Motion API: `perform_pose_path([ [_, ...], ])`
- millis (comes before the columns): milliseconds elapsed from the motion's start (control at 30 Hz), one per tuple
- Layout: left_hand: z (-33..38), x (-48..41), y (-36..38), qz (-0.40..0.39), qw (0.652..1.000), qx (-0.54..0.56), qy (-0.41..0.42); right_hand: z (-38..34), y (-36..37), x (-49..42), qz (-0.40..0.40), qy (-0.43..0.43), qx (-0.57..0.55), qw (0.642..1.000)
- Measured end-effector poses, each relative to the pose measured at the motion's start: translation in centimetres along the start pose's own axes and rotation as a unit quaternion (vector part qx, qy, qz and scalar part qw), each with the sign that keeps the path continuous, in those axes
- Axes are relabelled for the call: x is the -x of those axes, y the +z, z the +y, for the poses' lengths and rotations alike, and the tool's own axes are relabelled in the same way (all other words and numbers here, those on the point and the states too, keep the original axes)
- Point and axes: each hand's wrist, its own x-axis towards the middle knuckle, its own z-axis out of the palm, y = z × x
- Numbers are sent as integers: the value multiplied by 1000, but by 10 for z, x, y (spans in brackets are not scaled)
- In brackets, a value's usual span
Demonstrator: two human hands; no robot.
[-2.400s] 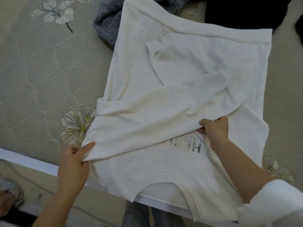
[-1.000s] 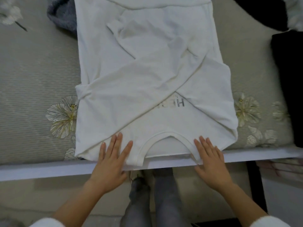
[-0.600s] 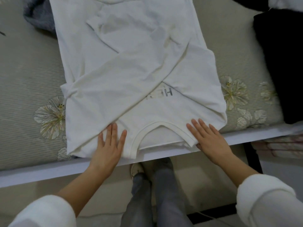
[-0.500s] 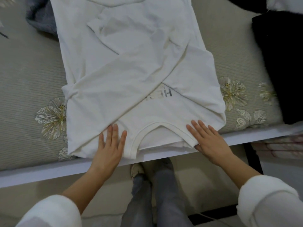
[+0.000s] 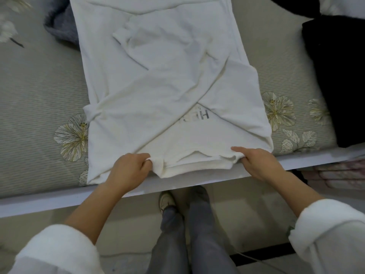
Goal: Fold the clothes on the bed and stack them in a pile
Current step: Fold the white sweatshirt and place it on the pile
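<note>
Grey flowered bedding (image 5: pixel 35 91) stretches beneath our white shirt (image 5: pixel 167 76), whose near collar edge our left hand (image 5: pixel 129 171) and right hand (image 5: pixel 260 163) each pinch at the bed's white rim (image 5: pixel 197 182).

Bare bed cover (image 5: pixel 39 99) lies open at left and at right of the white shirt (image 5: pixel 167 82) — but a grey garment (image 5: pixel 63 26) blocks upper left, black clothes (image 5: pixel 335 76) the right edge.
</note>
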Motion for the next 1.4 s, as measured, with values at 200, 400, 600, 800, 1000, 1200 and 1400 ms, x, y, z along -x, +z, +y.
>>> perform_pose_path([
  [200, 15, 5, -14, -196, 979, 27, -41, -7, -38, 5, -198, 5, 55, 979],
  [400, 3, 10, -34, -134, 975, 143, -99, 10, -58, 8, -64, 21, -127, 990],
  [600, -12, -32, -82, -90, 980, 159, -83, 3, -93, -48, 125, -3, -136, 983],
  [800, -32, -113, -155, -28, 993, 55, -97, -15, -157, -134, 182, -57, 23, 981],
  [1000, -58, -188, -201, 87, 986, -7, -141, -34, -216, -240, 224, -99, 101, 964],
  [1200, -80, -261, -226, 200, 961, -150, -116, -52, -249, -339, 258, -106, 138, 950],
  [1400, -82, -315, -187, 342, 915, -85, -198, -62, -233, -396, 277, -88, 137, 947],
])
